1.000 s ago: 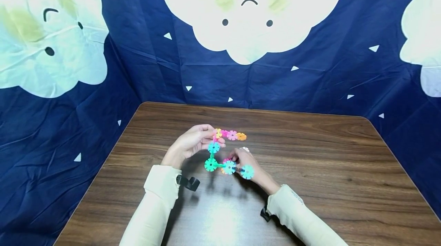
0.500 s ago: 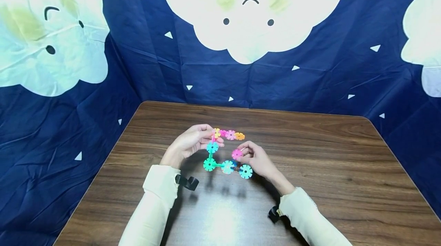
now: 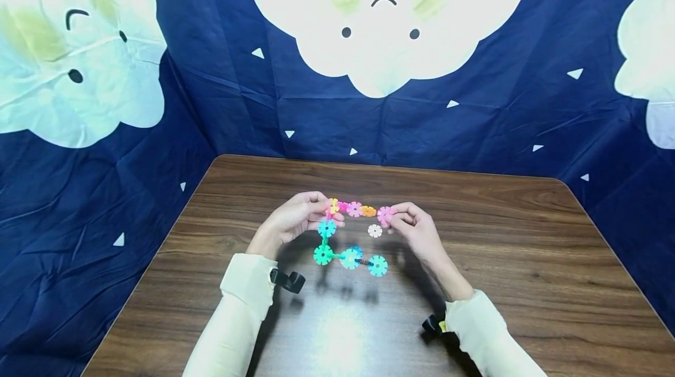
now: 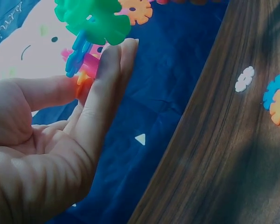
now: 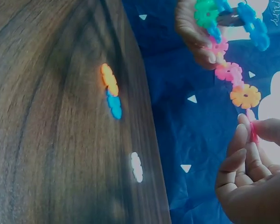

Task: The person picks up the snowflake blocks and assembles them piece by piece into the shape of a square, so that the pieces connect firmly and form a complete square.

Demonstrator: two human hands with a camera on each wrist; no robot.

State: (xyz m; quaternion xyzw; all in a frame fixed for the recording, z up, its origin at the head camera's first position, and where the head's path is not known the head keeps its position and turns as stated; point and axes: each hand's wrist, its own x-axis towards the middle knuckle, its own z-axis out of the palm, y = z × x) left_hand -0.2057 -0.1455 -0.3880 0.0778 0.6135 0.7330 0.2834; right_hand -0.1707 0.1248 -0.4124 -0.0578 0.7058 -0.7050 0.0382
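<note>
Head view: steady the disc chain [image 3: 327,228], pinched in the left hand [image 3: 292,218] at lower centre, and ease the pink disc [image 3: 385,216], pinched in the right hand [image 3: 422,237] just right of it, crosswise and notch-to-notch against the orange end disc [image 3: 368,211].

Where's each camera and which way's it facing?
Head: on the head, facing down and forward over the table; left hand, right hand, sleeves show.
Left wrist: on that wrist, facing the chain; the left hand shows.
Right wrist: on that wrist, facing the pink piece; both hands show, the left partly.
Both wrist views share the white piece.
</note>
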